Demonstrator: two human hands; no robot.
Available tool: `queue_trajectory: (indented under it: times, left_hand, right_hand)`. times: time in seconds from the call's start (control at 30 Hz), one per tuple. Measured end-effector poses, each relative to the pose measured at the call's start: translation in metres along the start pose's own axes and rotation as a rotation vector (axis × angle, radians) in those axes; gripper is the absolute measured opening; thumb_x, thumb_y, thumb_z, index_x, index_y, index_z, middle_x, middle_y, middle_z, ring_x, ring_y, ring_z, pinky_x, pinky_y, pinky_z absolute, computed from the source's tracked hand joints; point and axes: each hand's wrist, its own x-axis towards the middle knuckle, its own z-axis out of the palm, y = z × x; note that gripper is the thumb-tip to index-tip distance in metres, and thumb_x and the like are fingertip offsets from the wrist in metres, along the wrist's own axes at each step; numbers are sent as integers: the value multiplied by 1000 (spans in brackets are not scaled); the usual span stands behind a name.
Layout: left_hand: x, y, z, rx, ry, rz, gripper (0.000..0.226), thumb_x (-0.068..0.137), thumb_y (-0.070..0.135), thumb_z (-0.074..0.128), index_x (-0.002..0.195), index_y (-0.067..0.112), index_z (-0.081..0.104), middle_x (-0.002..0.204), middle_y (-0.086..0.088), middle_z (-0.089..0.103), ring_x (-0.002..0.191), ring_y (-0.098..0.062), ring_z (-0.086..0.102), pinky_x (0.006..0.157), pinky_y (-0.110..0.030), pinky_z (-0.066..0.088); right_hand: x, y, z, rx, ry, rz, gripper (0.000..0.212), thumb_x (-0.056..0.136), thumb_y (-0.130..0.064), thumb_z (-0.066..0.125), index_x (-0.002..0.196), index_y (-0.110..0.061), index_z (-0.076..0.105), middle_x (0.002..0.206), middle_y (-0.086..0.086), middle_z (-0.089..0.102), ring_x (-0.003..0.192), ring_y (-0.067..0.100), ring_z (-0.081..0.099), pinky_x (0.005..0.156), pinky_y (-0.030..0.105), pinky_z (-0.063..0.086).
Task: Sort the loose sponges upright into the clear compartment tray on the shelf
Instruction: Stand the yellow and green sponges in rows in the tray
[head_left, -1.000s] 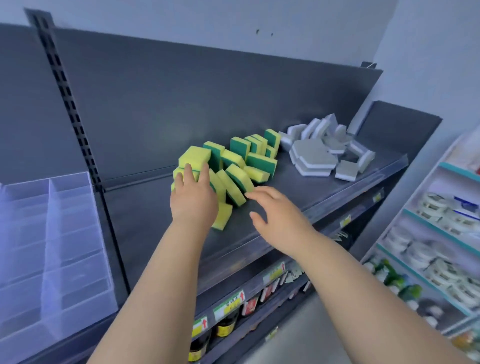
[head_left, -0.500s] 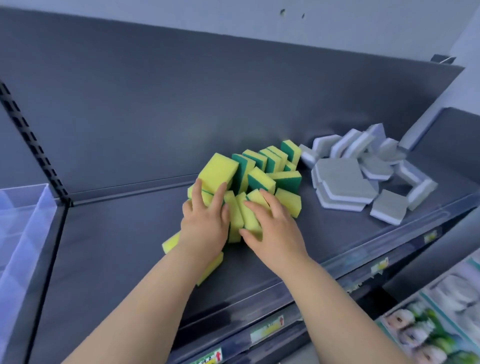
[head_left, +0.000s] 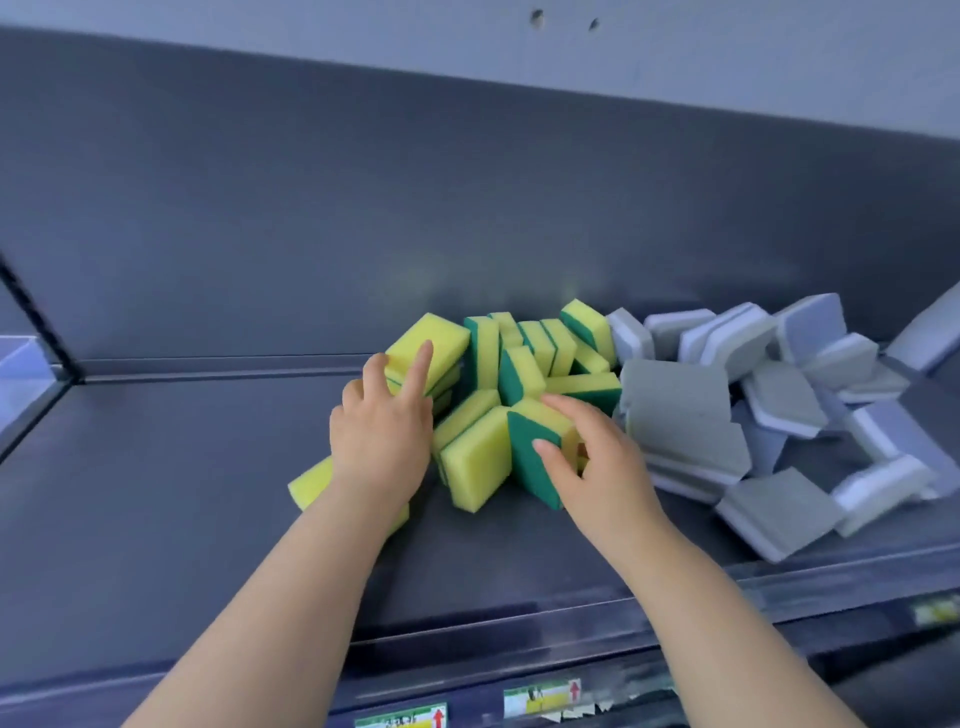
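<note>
A heap of yellow-and-green sponges (head_left: 519, 358) lies in the middle of the dark shelf (head_left: 156, 493). My left hand (head_left: 382, 431) rests on the heap's left side, its fingers spread over a tilted stack topped by a yellow sponge (head_left: 441, 338). My right hand (head_left: 602, 467) grips a front sponge (head_left: 530, 462), with the thumb on its green face and the fingers over its top. Another yellow sponge (head_left: 311, 483) lies flat under my left forearm. Only a corner of the clear compartment tray (head_left: 21, 364) shows at the far left edge.
A pile of grey-and-white sponges (head_left: 727, 410) lies just right of the green ones, touching them. The shelf's back panel (head_left: 467, 208) stands close behind. A clear front rail with price labels (head_left: 540, 696) runs along the shelf edge.
The view has swung right and closer, so the tray has slid almost out of sight. My right hand has reached the heap and closed on a front sponge. My left hand stays on the left stack.
</note>
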Motion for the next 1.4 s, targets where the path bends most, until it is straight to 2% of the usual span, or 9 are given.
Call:
queue_trajectory:
  times: [0.13, 0.27, 0.5, 0.77, 0.87, 1.0, 1.13, 1.23, 1.4]
  left_hand:
    - [10, 9, -6, 113, -58, -155, 55, 88, 36, 58, 137, 20, 39, 132, -12, 38, 107, -34, 44, 75, -40, 41]
    - [20, 9, -6, -46, -72, -213, 55, 85, 37, 63, 132, 19, 42, 135, -13, 37, 116, -34, 41, 88, -41, 41]
    - [31, 6, -20, -426, 37, -243, 43, 81, 28, 62, 121, 28, 44, 126, 4, 39, 90, -16, 52, 74, -29, 42]
    - [40, 6, -43, -620, 135, -197, 42, 76, -2, 57, 109, 25, 58, 123, 7, 33, 85, 21, 42, 74, 2, 34]
    - [35, 8, -46, -629, 95, -235, 33, 80, 8, 61, 106, 28, 57, 125, 11, 33, 92, 16, 44, 80, -8, 37]
    - [24, 18, -51, -529, 187, -224, 14, 85, 19, 66, 91, 31, 63, 125, 9, 37, 84, 4, 48, 72, 5, 29]
    - [8, 37, -66, -477, 252, -218, 37, 85, 17, 65, 106, 47, 56, 121, 13, 45, 79, 0, 49, 73, -5, 33]
    - [-6, 62, -77, -544, 247, -249, 70, 85, 15, 65, 125, 61, 31, 107, 10, 54, 90, -9, 52, 76, -14, 38]
    - [-28, 108, -68, -373, 207, -149, 69, 85, 7, 61, 139, 41, 33, 122, 17, 49, 106, -5, 43, 81, -18, 31]
  right_hand:
    - [4, 7, -8, 112, -3, -13, 37, 87, -23, 61, 122, -29, 54, 113, -23, 52, 100, -6, 45, 90, 13, 37]
    - [10, 8, -8, 175, 43, -13, 33, 85, -20, 64, 117, -26, 58, 107, -25, 54, 100, -12, 45, 86, 4, 36]
    - [31, 0, -14, 261, 87, 93, 28, 85, -15, 61, 106, -33, 59, 96, -21, 60, 84, 2, 52, 66, 2, 39]
    - [36, 2, -11, 384, 41, 144, 32, 82, -14, 66, 98, -40, 56, 104, -24, 58, 101, -6, 53, 71, -2, 37]
    - [32, 4, -7, 417, -4, 139, 42, 79, -9, 68, 96, -45, 54, 105, -23, 58, 101, -6, 53, 73, 0, 39]
    - [32, 11, -8, 606, -98, 227, 44, 77, -7, 69, 99, -44, 56, 104, -19, 59, 102, 0, 56, 85, 20, 47]
    - [31, 20, -20, 705, -92, 233, 45, 78, -16, 71, 106, -46, 54, 105, -7, 56, 102, 11, 55, 87, 28, 47]
    - [33, 27, -37, 775, -37, 217, 44, 79, -16, 69, 106, -46, 52, 99, -2, 53, 87, 10, 54, 77, 23, 44]
    - [35, 45, -66, 934, 155, 243, 34, 78, -23, 60, 100, -49, 58, 88, 6, 42, 73, 14, 44, 69, 30, 43]
